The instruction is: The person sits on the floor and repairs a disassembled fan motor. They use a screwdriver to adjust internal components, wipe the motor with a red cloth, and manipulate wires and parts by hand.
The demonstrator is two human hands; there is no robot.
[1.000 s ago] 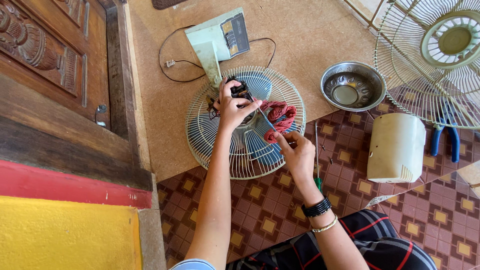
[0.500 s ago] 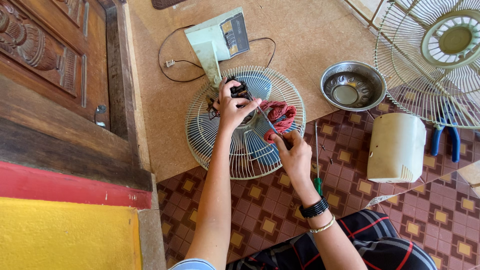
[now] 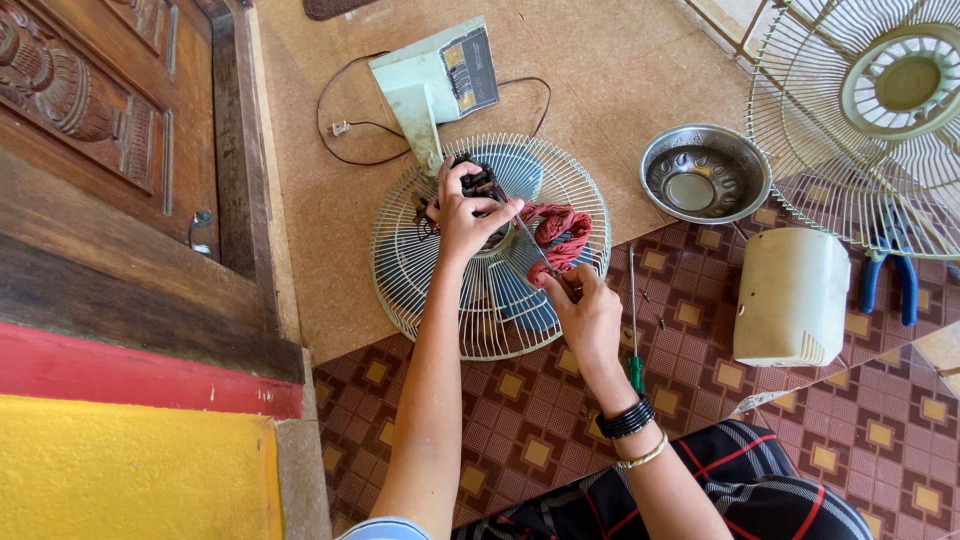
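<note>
At frame centre, a round wire fan guard (image 3: pixel 490 250) lay flat with blue blades inside. The left hand (image 3: pixel 468 212) was closed over the dark motor (image 3: pixel 482 186); the right hand (image 3: pixel 588 312) pinched a thin tool. The cream motor cover (image 3: pixel 792 296) already lay detached at right.
</note>
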